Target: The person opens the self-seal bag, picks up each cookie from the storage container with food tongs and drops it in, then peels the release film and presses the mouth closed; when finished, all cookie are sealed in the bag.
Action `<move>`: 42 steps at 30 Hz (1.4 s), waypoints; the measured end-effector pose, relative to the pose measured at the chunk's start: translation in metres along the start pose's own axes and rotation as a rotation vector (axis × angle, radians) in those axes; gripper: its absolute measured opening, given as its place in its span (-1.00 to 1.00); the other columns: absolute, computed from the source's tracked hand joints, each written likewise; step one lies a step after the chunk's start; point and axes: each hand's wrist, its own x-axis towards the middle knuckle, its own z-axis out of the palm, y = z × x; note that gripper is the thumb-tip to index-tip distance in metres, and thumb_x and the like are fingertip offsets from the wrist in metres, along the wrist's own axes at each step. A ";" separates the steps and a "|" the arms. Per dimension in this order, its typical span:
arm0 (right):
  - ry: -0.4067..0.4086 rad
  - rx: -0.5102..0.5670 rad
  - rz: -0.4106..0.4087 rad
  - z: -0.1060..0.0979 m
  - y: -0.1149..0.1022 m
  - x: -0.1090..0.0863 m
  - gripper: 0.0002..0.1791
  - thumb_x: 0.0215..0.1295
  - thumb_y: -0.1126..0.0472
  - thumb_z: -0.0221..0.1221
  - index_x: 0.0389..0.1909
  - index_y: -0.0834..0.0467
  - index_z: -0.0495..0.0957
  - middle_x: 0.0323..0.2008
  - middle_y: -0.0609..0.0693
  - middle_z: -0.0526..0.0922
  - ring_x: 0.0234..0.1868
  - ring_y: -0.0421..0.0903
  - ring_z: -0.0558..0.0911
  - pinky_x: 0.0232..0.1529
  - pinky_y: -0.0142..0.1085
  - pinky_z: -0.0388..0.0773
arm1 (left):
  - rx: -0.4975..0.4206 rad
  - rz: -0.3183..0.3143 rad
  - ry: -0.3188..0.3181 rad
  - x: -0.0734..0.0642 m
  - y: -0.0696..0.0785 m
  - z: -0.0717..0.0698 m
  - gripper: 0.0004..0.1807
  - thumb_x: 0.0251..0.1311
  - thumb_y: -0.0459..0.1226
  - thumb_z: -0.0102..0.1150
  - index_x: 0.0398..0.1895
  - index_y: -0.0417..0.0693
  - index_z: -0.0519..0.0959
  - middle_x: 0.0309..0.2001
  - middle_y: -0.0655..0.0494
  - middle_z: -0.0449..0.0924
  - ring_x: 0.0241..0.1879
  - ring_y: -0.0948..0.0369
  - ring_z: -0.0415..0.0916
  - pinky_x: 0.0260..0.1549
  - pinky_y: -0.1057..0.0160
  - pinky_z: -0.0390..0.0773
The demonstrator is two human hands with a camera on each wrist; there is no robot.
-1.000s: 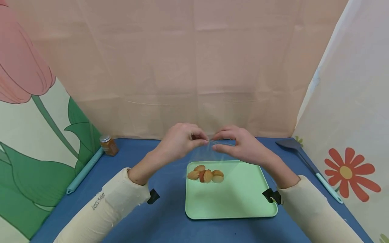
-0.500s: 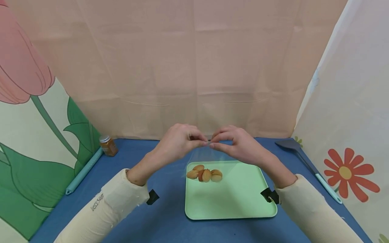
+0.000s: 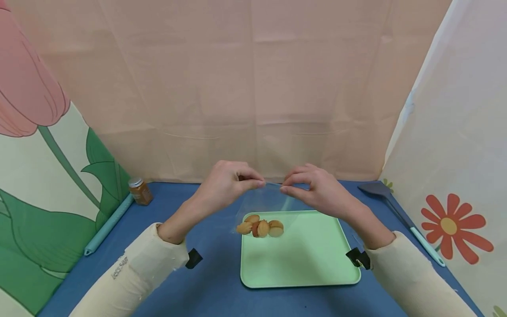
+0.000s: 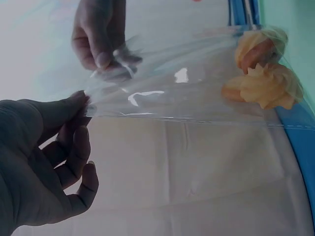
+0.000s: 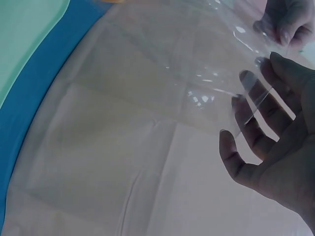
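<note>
A clear plastic bag point(image 4: 162, 98) hangs between both hands, with several golden pastries point(image 3: 262, 228) at its bottom. Some of these look ridged and piped in the left wrist view. My left hand point(image 3: 229, 178) pinches one top corner of the bag between thumb and fingertips. Across from it, my right hand point(image 3: 317, 187) pinches the bag's rim by thumb and index finger, its other fingers spread beside the film in the right wrist view. Below and behind the bag lies a light green tray point(image 3: 309, 259); whether the bag touches it I cannot tell.
A small jar point(image 3: 141, 192) with a silver lid and brown contents stands at the back left, beside a teal roll point(image 3: 108, 224). Along the right edge of the blue table point(image 3: 206, 286) lies a dark spatula point(image 3: 396, 209) with a pale teal handle.
The right hand came in to the left hand's fingertips, then the two moved apart, drawing the bag's rim out between them. The bag and pastries shifted slightly left.
</note>
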 end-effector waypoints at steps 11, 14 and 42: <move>-0.003 -0.060 0.035 -0.005 0.005 -0.007 -0.91 0.38 0.08 0.28 -0.22 -0.11 0.75 -0.13 -0.24 0.69 0.02 -0.19 0.53 -0.04 -0.15 0.57 | -0.023 -0.020 0.029 -0.005 -0.007 -0.010 -0.92 0.20 -0.21 0.41 -0.27 0.10 0.82 -0.38 0.30 0.70 -0.38 0.30 0.57 -0.42 0.26 0.56; 0.005 -0.070 0.035 -0.004 0.007 -0.009 -0.92 0.38 0.08 0.28 -0.24 -0.13 0.74 -0.15 -0.26 0.69 0.01 -0.20 0.53 -0.06 -0.17 0.57 | -0.021 -0.033 0.032 -0.007 -0.008 -0.011 -0.92 0.19 -0.22 0.42 -0.27 0.12 0.82 -0.38 0.29 0.70 -0.38 0.30 0.58 -0.43 0.27 0.56; 0.046 -0.147 -0.040 -0.003 0.013 -0.011 -0.94 0.41 0.07 0.24 -0.28 -0.10 0.65 -0.06 -0.18 0.64 0.03 -0.18 0.54 -0.08 -0.16 0.60 | -0.088 -0.110 0.024 -0.020 -0.023 -0.034 -0.91 0.24 -0.19 0.37 -0.23 0.17 0.79 -0.29 0.24 0.75 -0.27 0.20 0.66 -0.32 0.20 0.62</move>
